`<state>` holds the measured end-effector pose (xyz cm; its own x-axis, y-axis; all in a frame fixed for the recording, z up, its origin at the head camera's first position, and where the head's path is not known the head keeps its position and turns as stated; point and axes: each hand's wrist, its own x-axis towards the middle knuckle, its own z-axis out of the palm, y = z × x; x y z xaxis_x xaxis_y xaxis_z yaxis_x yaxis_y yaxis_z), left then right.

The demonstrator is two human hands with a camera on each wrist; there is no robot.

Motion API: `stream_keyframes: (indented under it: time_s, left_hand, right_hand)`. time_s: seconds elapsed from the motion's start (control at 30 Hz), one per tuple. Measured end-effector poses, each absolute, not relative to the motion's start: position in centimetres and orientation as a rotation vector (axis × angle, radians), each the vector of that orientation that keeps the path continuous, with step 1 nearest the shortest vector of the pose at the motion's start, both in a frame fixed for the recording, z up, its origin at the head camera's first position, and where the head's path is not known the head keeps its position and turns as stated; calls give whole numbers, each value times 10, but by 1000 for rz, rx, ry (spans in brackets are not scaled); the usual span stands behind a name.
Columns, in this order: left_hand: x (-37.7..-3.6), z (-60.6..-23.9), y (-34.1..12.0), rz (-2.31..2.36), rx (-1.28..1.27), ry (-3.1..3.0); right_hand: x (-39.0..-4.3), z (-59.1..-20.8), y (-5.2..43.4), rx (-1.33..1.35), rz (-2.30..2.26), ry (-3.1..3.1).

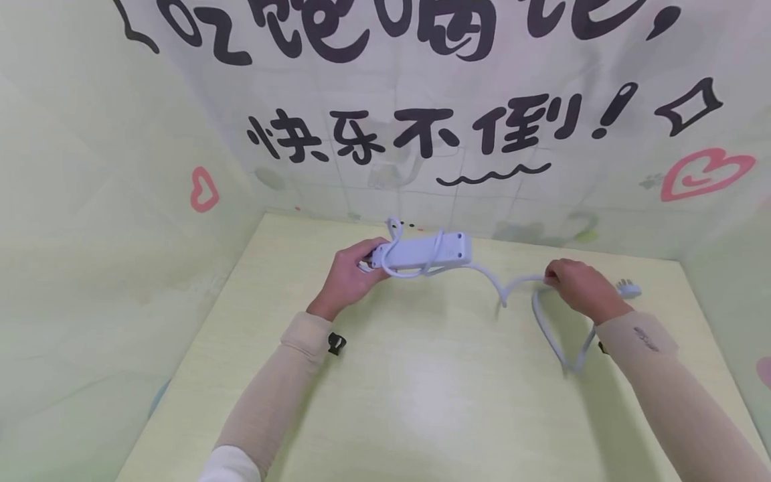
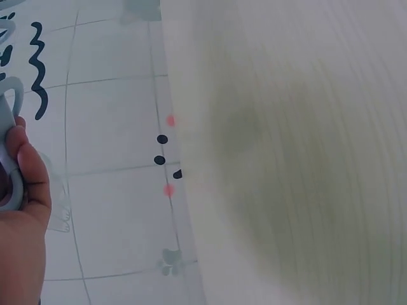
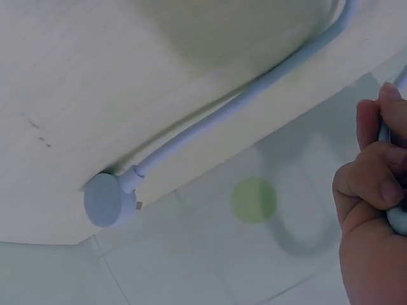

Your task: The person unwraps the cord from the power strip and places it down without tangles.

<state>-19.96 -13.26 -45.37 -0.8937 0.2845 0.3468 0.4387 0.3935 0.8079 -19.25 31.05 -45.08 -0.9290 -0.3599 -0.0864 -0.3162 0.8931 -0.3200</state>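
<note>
In the head view a white power strip (image 1: 415, 252) hangs above the back of the table, with loops of its own cord around it. My left hand (image 1: 352, 271) grips its left end, the thumb on top. Off to the right, my right hand (image 1: 581, 288) pinches the white cord (image 1: 524, 278) that runs from the strip. Past that hand the cord drops in a bend toward the table, and its plug (image 1: 629, 289) lies near the back right corner, prongs showing. The right wrist view shows the round plug (image 3: 105, 200) close to the table edge and curled fingers (image 3: 369, 178) on the cord.
The pale wooden table (image 1: 421, 402) fills the lower middle. Behind it stands a printed wall covering (image 1: 373, 181) with black lettering and pink hearts; similar covering hangs at both sides. A small black object (image 1: 336, 344) shows beside the left wrist.
</note>
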Motion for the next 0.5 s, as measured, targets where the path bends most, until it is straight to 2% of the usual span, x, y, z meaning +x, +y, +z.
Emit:
stream_keyframes:
  time_s: [0.27,0.5]
  left_hand:
    - [-199,-452,-125,-1418,-653,-2555]
    - [-198,-451,-119,-1354,-627,-2583]
  right_hand:
    - [-188,-471,303,-617,-372,2875]
    - [-186,-474,288,-660,-387,2847]
